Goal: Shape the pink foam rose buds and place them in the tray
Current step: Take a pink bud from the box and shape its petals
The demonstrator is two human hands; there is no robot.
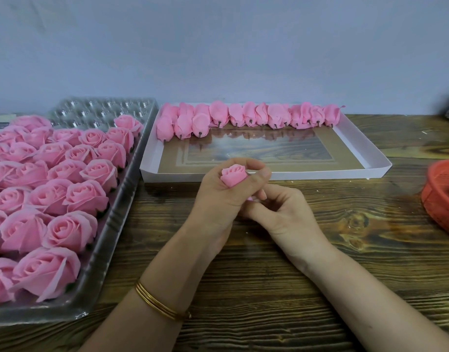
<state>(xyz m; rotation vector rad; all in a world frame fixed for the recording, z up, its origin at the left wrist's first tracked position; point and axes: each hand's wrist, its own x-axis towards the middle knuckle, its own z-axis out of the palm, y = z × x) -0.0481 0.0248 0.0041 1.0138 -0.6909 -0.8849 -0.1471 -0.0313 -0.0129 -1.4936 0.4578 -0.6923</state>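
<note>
Bud (233, 175) held upright over the desk (269, 288), ringed by the curled fingers of the left hand (218, 199), just before the near wall of the box (307, 174). Right hand (284, 214) tucked under, fingers curled, pinching a bit of pink at the bud's base. Along the box's far wall, a row of unshaped buds (243, 115). At left, clear tray (111, 224) packed with open roses (71, 229); at right, red basket (439, 199).

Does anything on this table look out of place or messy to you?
Nothing serious. One pink foam rose sits alone beyond the full rows at the far end of the clear plastic tray, and tiny pale scraps dot the wooden table.
</note>
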